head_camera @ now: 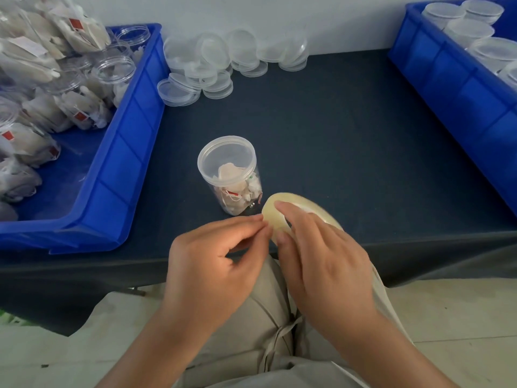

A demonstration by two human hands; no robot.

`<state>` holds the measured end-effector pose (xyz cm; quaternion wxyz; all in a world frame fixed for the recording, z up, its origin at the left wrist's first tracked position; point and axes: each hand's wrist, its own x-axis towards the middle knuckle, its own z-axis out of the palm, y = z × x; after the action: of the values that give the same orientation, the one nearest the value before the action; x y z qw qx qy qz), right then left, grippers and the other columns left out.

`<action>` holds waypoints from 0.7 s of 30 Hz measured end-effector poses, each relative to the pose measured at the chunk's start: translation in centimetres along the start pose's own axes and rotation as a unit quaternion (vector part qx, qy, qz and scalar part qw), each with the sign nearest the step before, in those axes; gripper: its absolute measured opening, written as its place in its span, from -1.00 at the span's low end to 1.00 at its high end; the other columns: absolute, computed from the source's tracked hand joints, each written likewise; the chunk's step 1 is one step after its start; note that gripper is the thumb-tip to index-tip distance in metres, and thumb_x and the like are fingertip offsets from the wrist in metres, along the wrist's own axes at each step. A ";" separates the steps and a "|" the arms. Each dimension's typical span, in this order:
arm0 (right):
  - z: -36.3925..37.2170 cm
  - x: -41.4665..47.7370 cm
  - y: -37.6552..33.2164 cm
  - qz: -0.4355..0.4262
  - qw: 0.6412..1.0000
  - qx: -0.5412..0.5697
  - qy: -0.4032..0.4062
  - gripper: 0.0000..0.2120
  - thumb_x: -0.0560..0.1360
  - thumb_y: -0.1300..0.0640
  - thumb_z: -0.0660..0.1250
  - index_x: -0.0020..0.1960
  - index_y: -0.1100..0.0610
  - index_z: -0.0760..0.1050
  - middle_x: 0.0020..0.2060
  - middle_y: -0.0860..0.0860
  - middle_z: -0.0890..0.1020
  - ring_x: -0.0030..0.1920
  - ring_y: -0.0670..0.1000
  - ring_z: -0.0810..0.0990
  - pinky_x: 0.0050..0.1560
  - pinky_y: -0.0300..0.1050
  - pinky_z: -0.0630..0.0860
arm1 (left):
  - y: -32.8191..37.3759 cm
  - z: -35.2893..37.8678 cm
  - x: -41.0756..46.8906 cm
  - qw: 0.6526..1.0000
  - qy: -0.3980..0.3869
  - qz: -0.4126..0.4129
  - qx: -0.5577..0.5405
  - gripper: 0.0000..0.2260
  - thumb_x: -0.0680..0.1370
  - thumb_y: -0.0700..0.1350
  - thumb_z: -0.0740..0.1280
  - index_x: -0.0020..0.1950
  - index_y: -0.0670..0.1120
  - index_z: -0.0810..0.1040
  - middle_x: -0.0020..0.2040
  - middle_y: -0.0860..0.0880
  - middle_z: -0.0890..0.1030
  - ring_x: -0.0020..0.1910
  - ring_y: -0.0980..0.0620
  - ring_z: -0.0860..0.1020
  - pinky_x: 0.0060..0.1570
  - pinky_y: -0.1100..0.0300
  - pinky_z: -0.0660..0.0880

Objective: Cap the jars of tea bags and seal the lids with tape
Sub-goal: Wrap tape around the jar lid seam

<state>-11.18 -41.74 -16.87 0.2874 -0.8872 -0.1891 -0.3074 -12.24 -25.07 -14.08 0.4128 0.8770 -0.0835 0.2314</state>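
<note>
We grip a glossy tape (272, 217) ring — right hand (324, 256) holding, left hand (215, 259) pinching its edge — beside the clear capped jar (229, 175); the tape end is unclear.

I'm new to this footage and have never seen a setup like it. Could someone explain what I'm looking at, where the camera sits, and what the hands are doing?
There is no machine here. A person wears a camera on the head, so the single picture looks forward and down at their own two bare hands.

A dark table holds one upright clear jar of tea bags with its lid already on. Behind it lies a loose pile of spare clear lids. The blue bin on the left holds uncapped jars of tea bags. The blue bin on the right holds capped jars.

The right hand holds a roll of clear tape just in front of the jar. The left hand pinches at the roll's edge, seemingly finding the tape's end to seal the lid.
</note>
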 end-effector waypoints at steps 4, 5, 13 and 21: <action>1.4 -0.8 -0.1 0.004 0.999 0.002 -0.052 -0.61 0.76 0.10 0.10 0.41 0.25 0.56 -0.15 0.02 0.61 -0.20 0.11 0.57 -0.19 0.07 0.51 | 0.0 -0.3 0.3 0.998 -0.045 -0.036 0.023 -0.92 0.60 -0.10 0.51 0.01 0.00 0.82 -0.09 0.23 0.76 -0.13 0.25 0.71 -0.18 0.16 0.65; 1.7 -1.0 -0.1 0.008 0.998 -0.004 -0.066 -0.60 0.75 0.11 0.10 0.43 0.27 0.54 -0.16 0.03 0.58 -0.20 0.11 0.55 -0.19 0.09 0.52 | -0.1 -0.3 0.4 0.996 -0.058 -0.049 0.039 -0.93 0.60 -0.09 0.52 -0.02 0.02 0.82 -0.15 0.24 0.75 -0.18 0.23 0.70 -0.22 0.12 0.63; 2.7 -1.9 0.0 -0.003 0.990 -0.074 -0.121 -0.53 0.71 0.09 0.11 0.47 0.33 0.51 -0.22 0.04 0.52 -0.27 0.09 0.51 -0.27 0.10 0.54 | -0.8 -0.3 0.7 0.979 -0.153 -0.067 0.117 -0.76 0.58 0.05 0.36 -0.19 -0.01 0.73 -0.35 0.10 0.65 -0.31 0.01 0.61 -0.32 0.03 0.53; 3.3 -2.4 0.7 -0.036 0.984 -0.117 -0.127 -0.55 0.68 0.10 0.17 0.44 0.29 0.56 -0.24 0.03 0.51 -0.31 0.07 0.50 -0.29 0.03 0.52 | -1.4 -0.1 1.4 0.951 -0.209 -0.030 0.224 -0.75 0.57 -0.04 0.41 -0.29 -0.07 0.56 -0.40 -0.01 0.53 -0.36 -0.08 0.50 -0.32 -0.06 0.49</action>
<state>-11.12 -40.57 -20.83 0.1441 -0.9390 -0.2192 -0.2222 -10.57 -24.01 -14.30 0.1858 0.9777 -0.0876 0.0435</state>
